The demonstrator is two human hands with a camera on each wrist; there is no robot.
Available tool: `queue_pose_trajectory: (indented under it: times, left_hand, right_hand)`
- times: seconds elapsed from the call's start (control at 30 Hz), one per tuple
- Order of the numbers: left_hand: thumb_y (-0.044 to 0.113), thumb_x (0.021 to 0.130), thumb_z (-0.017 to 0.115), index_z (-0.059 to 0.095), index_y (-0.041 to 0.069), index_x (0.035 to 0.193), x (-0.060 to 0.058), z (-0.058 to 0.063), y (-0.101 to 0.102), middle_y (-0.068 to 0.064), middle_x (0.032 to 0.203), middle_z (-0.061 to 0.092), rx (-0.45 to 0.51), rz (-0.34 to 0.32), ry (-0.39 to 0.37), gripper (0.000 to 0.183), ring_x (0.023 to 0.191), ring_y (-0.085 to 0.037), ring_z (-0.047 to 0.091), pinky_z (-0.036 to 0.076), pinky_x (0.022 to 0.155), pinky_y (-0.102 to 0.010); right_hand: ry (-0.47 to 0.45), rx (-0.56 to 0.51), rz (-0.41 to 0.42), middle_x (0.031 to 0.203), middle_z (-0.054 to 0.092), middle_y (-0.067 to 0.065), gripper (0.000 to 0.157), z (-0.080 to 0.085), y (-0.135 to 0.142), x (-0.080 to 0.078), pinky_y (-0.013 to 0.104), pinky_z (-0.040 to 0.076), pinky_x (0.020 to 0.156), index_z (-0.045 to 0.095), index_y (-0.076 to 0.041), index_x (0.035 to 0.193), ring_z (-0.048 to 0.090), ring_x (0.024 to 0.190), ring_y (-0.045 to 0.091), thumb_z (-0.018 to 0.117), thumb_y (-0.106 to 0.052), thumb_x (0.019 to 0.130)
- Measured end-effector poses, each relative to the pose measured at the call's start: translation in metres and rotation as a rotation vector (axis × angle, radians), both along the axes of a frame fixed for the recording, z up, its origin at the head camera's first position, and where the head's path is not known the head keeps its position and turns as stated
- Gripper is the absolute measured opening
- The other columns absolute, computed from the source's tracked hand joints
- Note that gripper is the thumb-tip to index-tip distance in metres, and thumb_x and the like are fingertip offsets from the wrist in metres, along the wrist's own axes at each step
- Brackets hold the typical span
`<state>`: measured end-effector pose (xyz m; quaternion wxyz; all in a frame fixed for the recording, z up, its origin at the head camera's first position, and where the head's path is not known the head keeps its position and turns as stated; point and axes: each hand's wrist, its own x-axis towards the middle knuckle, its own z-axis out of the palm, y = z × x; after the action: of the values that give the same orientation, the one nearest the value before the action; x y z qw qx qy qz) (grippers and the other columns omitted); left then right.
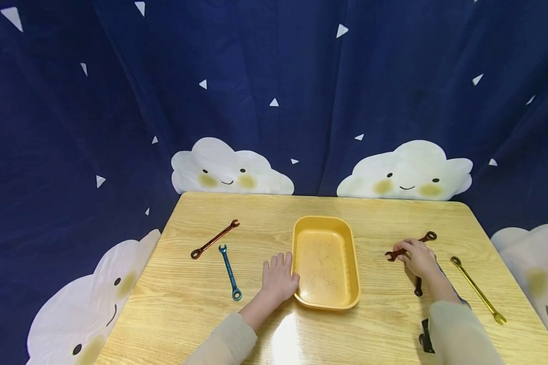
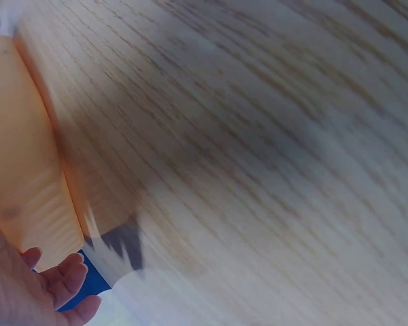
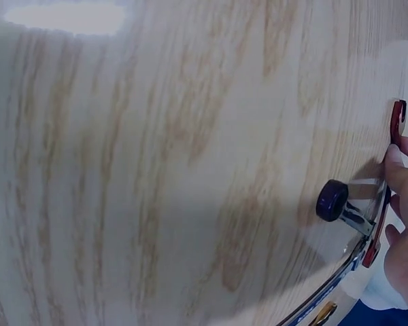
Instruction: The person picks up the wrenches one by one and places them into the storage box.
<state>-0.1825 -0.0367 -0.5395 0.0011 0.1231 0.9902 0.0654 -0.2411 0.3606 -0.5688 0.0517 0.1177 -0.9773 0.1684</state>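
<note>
My right hand [image 1: 421, 259] pinches a dark red combination wrench [image 1: 429, 236] between thumb and fingers, its open end pointing left and its ring end up to the right. Below that hand are a dark-ended tool [image 3: 332, 200] and a blue wrench [image 3: 319, 293], both partly hidden by the hand and forearm in the head view. My left hand [image 1: 277, 280] lies at the left side of a yellow plastic basin [image 1: 357, 284], fingers extended along its outer wall and thumb at the rim. Nothing lies inside the basin.
On the left of the wooden table [image 1: 164, 309] lie another red wrench [image 1: 215, 239] and a teal-blue wrench [image 1: 230, 271]. A gold wrench [image 1: 478, 290] lies at the far right. A black object [image 1: 425, 337] shows beside the right sleeve. Behind the table hangs a dark blue curtain [image 1: 274, 61].
</note>
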Motion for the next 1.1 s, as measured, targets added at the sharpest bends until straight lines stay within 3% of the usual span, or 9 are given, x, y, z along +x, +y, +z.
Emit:
queue_pose_trajectory:
  times: [0.7,1.1]
  left_hand:
    - [0.035,0.085,0.045,0.039,0.01,0.12,0.001,0.001,0.0,-0.007,0.103,0.046,0.018,0.005,-0.022,0.044,0.093,-0.025,0.045,0.036,0.078,-0.042]
    - [0.036,0.085,0.045,0.039,0.01,0.121,0.0,-0.002,0.001,-0.008,0.103,0.047,0.01,0.015,-0.006,0.045,0.095,-0.025,0.046,0.036,0.079,-0.044]
  right_hand:
    - [0.057,-0.019,0.095,0.101,0.052,0.02,0.016,-0.005,-0.009,-0.012,0.058,0.036,0.072,0.057,-0.011,0.092,0.047,0.093,0.043,0.064,-0.003,0.081]
    - [0.046,-0.014,0.071,0.101,0.052,0.018,0.01,-0.005,-0.018,-0.015,0.057,0.032,0.078,0.056,-0.01,0.092,0.046,0.095,0.042,0.061,-0.008,0.083]
